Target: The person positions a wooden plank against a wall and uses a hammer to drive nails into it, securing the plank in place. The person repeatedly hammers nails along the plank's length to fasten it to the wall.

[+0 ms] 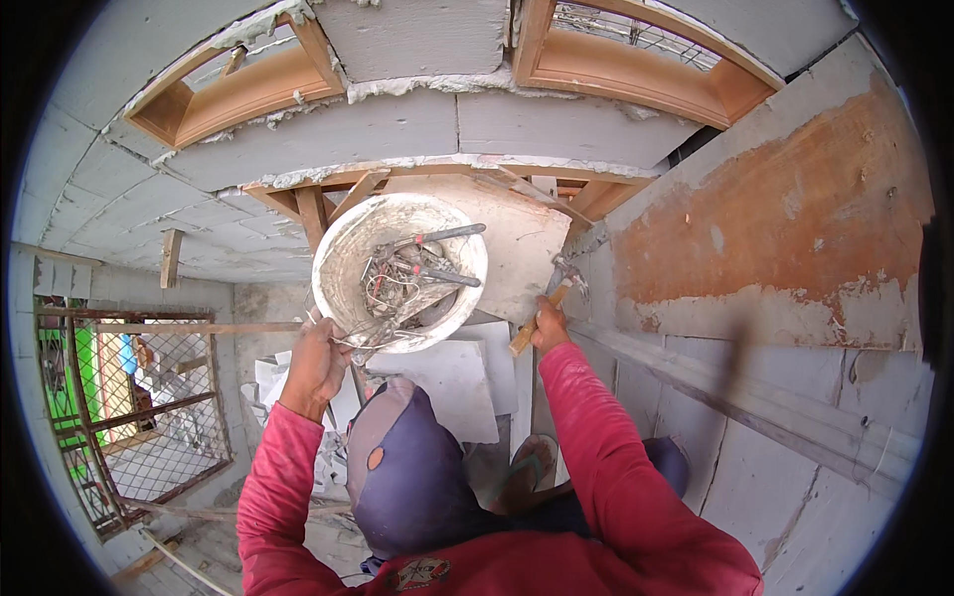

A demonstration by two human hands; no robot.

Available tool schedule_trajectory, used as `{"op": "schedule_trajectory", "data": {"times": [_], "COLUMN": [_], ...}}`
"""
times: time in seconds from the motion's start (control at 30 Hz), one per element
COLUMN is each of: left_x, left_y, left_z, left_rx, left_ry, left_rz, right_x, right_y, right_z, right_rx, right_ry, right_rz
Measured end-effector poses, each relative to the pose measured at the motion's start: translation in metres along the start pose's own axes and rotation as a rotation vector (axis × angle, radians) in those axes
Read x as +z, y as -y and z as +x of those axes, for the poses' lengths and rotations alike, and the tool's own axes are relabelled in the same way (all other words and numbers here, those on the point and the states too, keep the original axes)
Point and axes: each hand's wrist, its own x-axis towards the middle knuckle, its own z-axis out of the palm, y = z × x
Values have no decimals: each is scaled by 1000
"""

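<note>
A round white bucket (pixel 328 263), its inside smeared with dried mortar, stands in front of me at the near edge of a board. Inside lie a tangle of wire and metal pieces and a tool with two dark, red-marked handles (pixel 449 235), which looks like pliers or cutters. My left hand (pixel 316 366) is closed at the bucket's near left rim, beside some thin grey metal or wire. Closed round the wooden handle of a hammer (pixel 527 336) is my right hand (pixel 549 326), to the right of the bucket. The hammer's metal head points up and away from me.
The pale board (pixel 532 219) lies under the bucket, below a grey block wall (pixel 397 129) with wooden frames. To the right runs a long rail (pixel 735 392) along another wall. Broken white slabs (pixel 442 382) lie lower down. A mesh window (pixel 149 397) is at left.
</note>
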Motion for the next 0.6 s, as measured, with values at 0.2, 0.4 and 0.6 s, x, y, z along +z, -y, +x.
{"op": "schedule_trajectory", "data": {"times": [0.2, 0.4, 0.6], "left_x": [-33, -81, -125], "left_y": [-48, -42, -30], "left_z": [-74, -100, -117], "left_rx": [183, 277, 302], "left_ry": [-104, -378, -429], "left_rz": [-113, -205, -271], "right_x": [3, 10, 21], "right_y": [4, 29, 44], "right_z": [-22, -70, -111], "right_rx": [-57, -207, -220], "right_ry": [41, 160, 271], "right_rz": [-55, -118, -17]}}
